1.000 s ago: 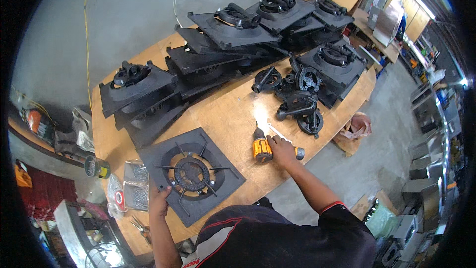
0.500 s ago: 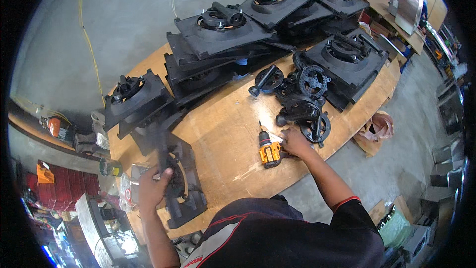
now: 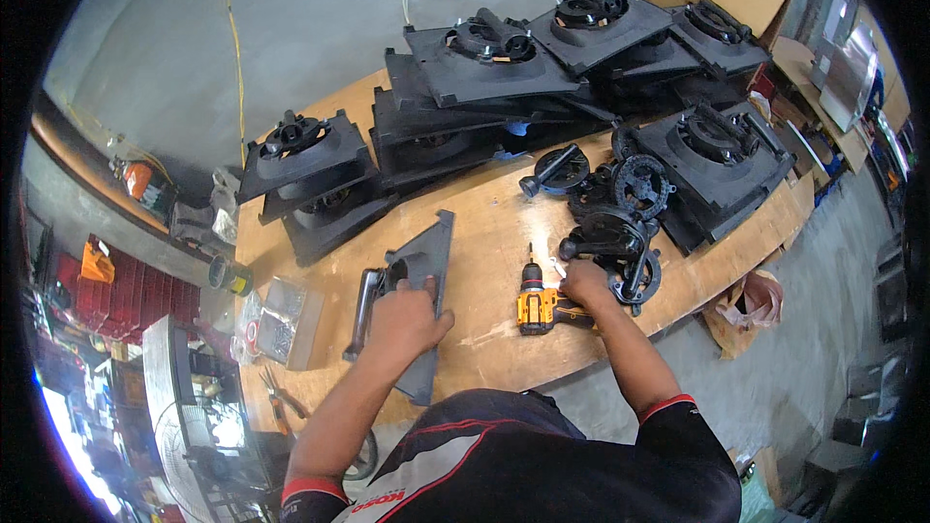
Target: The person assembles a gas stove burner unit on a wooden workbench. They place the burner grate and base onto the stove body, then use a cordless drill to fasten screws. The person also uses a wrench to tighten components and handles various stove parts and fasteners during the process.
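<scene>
From my head, a fisheye camera looks down past my black, red-trimmed shirt [image 3: 562, 475] at the nearby brown wooden surface [image 3: 484, 223].

The black gas-burner plate [image 3: 428, 260], lying flat, prongs upward, a second ago, is now standing steeply on edge, its burner pipe [image 3: 363, 308] showing leftward. The left hand [image 3: 407, 320] is reaching over its middle instead of its left side.

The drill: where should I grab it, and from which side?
Probably by its handle, from the right: the drill lies flat, its handle sticking out that way, and its bit points away from the person.
</scene>
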`<state>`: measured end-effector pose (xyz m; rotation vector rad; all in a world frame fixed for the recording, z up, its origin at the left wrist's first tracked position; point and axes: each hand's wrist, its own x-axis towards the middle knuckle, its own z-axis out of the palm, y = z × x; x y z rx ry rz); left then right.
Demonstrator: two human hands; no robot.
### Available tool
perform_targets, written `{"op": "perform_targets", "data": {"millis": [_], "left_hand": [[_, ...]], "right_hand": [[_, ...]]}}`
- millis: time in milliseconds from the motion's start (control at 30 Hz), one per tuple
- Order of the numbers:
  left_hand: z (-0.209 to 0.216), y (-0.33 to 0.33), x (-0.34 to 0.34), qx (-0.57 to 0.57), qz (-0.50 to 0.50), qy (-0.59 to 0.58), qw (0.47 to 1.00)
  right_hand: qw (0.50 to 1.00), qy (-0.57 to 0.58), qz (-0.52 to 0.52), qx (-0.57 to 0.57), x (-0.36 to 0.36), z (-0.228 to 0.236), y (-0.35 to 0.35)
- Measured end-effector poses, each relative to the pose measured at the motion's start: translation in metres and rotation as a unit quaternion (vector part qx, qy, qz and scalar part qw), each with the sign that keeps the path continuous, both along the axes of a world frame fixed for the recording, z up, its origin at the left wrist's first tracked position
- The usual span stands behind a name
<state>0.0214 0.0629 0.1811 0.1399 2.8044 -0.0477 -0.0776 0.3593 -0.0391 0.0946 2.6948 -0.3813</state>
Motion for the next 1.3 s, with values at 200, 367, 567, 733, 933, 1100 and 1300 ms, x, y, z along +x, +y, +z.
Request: {"op": "perform_targets", "data": {"millis": [200,367,567,733,933,1100,1300], "left_hand": [[-0.083,-0.019,0.034,-0.033,-0.084,0.05,0.995],[-0.132,-0.024,0.061,0.055,-0.059,0.159,0.984],[-0.18,-0.034,0.084,0.094,-0.047,0.165,0.981],[-0.177,-0.066,0.096,0.23,0.0,0.182,0.956],[-0.128,-0.141,0.061,0.216,0.074,0.243,0.943],[-0.138,-0.167,0.015,0.267,0.012,0.11,0.957],[-0.155,-0.172,0.003,0.281,0.037,0.074,0.956]], "right_hand": [[0.99,0.123,0.016,-0.071,0.014,0.001,0.014],[0.91,0.322,0.007,-0.263,0.037,0.03,-0.007],[0.903,-0.004,0.12,-0.412,0.073,0.055,-0.096],[0.901,-0.06,0.194,-0.384,0.094,0.044,-0.15],[0.911,-0.035,0.282,-0.3,0.069,0.036,-0.179],[0.916,-0.055,0.351,-0.188,0.037,0.051,-0.196],[0.924,-0.237,0.263,-0.145,0.05,0.068,-0.214]]}}
